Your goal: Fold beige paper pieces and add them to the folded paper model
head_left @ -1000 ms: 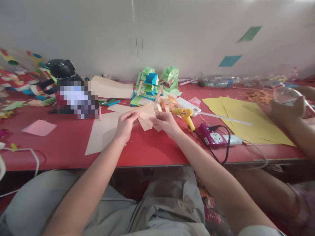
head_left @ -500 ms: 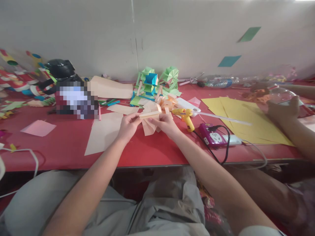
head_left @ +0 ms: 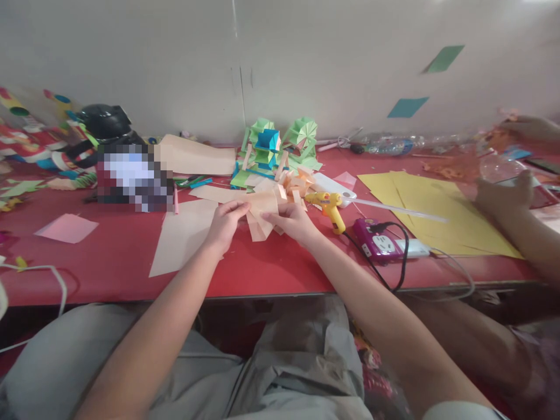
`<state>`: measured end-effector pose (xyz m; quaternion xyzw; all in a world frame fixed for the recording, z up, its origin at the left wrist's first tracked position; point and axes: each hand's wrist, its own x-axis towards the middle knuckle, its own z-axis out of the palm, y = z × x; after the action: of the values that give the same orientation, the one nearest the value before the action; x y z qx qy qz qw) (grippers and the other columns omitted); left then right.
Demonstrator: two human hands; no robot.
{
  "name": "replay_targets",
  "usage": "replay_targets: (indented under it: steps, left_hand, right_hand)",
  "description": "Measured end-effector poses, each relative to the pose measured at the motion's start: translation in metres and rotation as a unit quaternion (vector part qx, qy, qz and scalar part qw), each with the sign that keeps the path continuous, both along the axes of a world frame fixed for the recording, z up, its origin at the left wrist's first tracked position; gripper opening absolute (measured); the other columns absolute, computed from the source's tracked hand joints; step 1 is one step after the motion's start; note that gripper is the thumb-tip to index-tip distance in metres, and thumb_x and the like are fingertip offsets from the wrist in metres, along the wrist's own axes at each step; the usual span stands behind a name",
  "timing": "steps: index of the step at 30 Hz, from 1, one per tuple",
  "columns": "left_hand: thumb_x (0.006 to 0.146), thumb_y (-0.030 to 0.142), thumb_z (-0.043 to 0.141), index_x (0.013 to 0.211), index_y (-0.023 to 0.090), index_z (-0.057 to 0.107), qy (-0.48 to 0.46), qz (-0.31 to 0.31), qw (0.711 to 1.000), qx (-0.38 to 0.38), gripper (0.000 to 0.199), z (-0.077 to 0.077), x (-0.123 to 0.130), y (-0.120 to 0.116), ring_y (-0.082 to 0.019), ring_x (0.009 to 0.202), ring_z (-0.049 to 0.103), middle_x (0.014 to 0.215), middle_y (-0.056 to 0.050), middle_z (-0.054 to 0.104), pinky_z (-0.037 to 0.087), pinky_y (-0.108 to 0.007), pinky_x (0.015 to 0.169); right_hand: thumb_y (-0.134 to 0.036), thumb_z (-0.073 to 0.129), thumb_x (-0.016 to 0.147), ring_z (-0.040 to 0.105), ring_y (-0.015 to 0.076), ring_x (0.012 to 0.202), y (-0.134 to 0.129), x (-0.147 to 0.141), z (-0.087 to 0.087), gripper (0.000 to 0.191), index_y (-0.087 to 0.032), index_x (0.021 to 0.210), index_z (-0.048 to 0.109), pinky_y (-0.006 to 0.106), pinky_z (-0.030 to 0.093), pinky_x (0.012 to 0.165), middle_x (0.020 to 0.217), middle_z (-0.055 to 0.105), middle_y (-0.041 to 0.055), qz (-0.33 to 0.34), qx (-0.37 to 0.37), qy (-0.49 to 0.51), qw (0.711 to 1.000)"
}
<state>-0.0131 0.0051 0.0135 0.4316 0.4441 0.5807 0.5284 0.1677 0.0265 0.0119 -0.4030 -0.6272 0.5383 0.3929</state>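
Between my two hands is a strip of pale peach paper (head_left: 263, 204). My left hand (head_left: 228, 221) pinches its left end between thumb and fingers. With thumb and fingers closed, my right hand (head_left: 295, 223) grips the right end. Below the strip, more peach paper pieces (head_left: 261, 228) hang or lie over the red table; I cannot tell whether they are joined to it. Just behind sit curled orange paper pieces (head_left: 300, 179). A yellow glue gun (head_left: 329, 209) with a long clear glue stick (head_left: 398, 209) lies right of my right hand.
A purple power strip (head_left: 380, 240) with cables lies at the right front, by yellow sheets (head_left: 441, 213). Green and blue folded-paper models (head_left: 268, 146) stand behind. A large pale sheet (head_left: 179, 236) lies left, near a pixelated device (head_left: 135, 178). A co-worker's hand (head_left: 503, 195) is at far right.
The paper strip, seen narrow before, now shows a broader face between my hands. At the far right, a co-worker's other hand has lifted orange material upward.
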Motion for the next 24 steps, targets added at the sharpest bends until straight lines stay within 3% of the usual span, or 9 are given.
replay_targets:
  steps: [6, 13, 19, 24]
  left_hand:
    - [0.061, 0.035, 0.088, 0.089, 0.017, 0.071, 0.05, -0.004, 0.997, 0.049, 0.037, 0.0045, 0.0037, -0.004, -0.021, 0.084, 0.069, 0.088, -0.006, 0.074, 0.053, -0.032, 0.08]
    - [0.066, 0.033, 0.085, 0.088, 0.017, 0.074, 0.048, 0.05, 0.995, 0.07, 0.03, -0.0011, -0.0013, 0.0009, -0.021, 0.084, 0.069, 0.086, -0.006, 0.075, 0.053, -0.034, 0.082]
    - [0.069, 0.029, 0.078, 0.081, 0.018, 0.073, -0.01, 0.031, 0.998, 0.048, 0.018, 0.0007, -0.0026, 0.001, -0.021, 0.082, 0.069, 0.083, -0.005, 0.074, 0.054, -0.035, 0.082]
    - [0.069, 0.03, 0.069, 0.089, 0.016, 0.072, -0.029, 0.001, 0.999, 0.025, 0.025, 0.0062, -0.0041, -0.0004, -0.024, 0.082, 0.071, 0.084, -0.007, 0.074, 0.056, -0.037, 0.079]
  right_hand:
    - [-0.053, 0.076, 0.07, 0.052, 0.0135, 0.059, 0.0017, -0.0002, -0.0018, 0.039, -0.015, 0.076, 0.071, 0.024, 0.033, 0.046, 0.062, 0.061, 0.0033, 0.0, -0.008, 0.01, 1.0]
    - [-0.055, 0.076, 0.068, 0.055, 0.0141, 0.06, 0.0019, -0.0011, 0.0001, 0.04, -0.017, 0.074, 0.069, 0.024, 0.036, 0.046, 0.062, 0.062, 0.003, 0.002, -0.015, 0.014, 1.0]
    - [-0.057, 0.077, 0.067, 0.057, 0.0156, 0.061, 0.0024, -0.0008, -0.0011, 0.04, -0.018, 0.074, 0.069, 0.025, 0.038, 0.047, 0.064, 0.063, 0.0037, 0.005, -0.013, 0.026, 1.0]
    - [-0.059, 0.079, 0.063, 0.061, 0.0184, 0.067, 0.0037, -0.0005, -0.0033, 0.044, -0.017, 0.073, 0.069, 0.026, 0.042, 0.049, 0.068, 0.065, 0.0052, -0.007, -0.021, 0.033, 0.999]
